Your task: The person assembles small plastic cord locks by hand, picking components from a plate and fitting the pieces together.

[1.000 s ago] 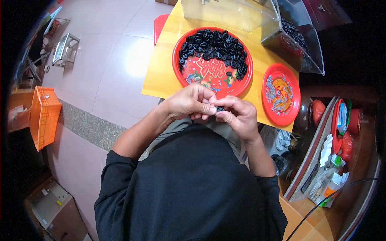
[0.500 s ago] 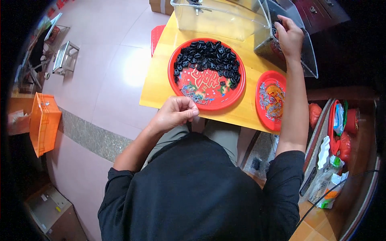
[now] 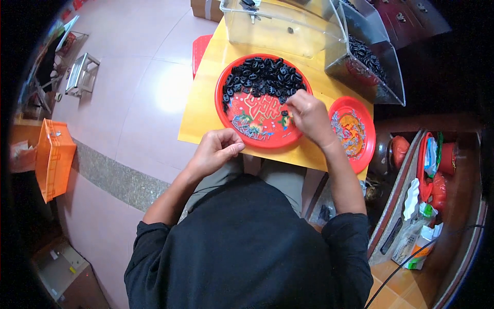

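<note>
A round red tray (image 3: pixel 267 147) holds a heap of small black oval plastic pieces (image 3: pixel 265 74) along its far side and thin silvery pins (image 3: pixel 249 129) at its near left. My left hand (image 3: pixel 218 149) is at the tray's near left rim, thumb and fingers pinched together; whatever they hold is hidden. Over the tray's right side, my right hand (image 3: pixel 310 117) has its fingertips closed beside the near edge of the black heap. I cannot make out what is in them. A smaller red plate (image 3: pixel 369 139) with more silvery pins lies to the right.
A yellow table (image 3: pixel 198 110) carries everything. Behind the tray stands a clear plastic bin (image 3: pixel 278 33) with keys at its rim. Another clear bin (image 3: pixel 383 90) at far right holds many black pieces. An orange crate (image 3: pixel 55 159) is at left; an open cabinet (image 3: pixel 458 206) stands right.
My right hand has come from the far right bin back to the tray's right side. A small dark piece now shows at the clear bin behind the tray. My left hand has shifted slightly left and down.
</note>
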### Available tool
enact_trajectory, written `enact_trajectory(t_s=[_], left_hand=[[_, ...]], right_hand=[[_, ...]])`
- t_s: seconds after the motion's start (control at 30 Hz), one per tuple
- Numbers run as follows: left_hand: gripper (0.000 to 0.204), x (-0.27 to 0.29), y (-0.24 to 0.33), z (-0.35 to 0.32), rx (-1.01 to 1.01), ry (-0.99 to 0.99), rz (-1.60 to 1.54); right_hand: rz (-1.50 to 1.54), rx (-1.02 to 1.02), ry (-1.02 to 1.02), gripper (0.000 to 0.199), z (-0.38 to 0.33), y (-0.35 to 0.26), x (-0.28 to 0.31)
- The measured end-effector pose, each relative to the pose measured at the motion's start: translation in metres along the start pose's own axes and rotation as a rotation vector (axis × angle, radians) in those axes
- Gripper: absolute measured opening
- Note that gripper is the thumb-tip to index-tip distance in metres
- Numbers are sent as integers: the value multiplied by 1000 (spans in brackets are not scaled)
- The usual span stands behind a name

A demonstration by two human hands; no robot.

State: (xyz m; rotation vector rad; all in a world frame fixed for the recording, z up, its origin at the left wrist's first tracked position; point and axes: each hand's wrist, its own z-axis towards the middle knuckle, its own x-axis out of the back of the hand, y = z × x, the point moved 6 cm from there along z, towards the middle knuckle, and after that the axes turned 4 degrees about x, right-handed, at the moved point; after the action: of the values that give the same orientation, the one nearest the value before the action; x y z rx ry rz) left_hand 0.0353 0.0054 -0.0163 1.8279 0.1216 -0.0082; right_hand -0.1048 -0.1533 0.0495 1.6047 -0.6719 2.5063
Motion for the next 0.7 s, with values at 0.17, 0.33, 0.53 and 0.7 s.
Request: enact_trajectory(t_s=[0.17,0.33,0.53,0.7], left_hand=[[15,0,3,4,-77,48,62],[12,8,19,2,-184,229,198],[6,50,16,-1,-394,641,304],[20,66,24,0,-514,914,460]], right_hand=[[47,-30,174,4,16,16,21],[-194,-20,262,5,63,49,40],[-229,15,313,7,136,66,86],[-325,-28,-93,13,213,149,41]])
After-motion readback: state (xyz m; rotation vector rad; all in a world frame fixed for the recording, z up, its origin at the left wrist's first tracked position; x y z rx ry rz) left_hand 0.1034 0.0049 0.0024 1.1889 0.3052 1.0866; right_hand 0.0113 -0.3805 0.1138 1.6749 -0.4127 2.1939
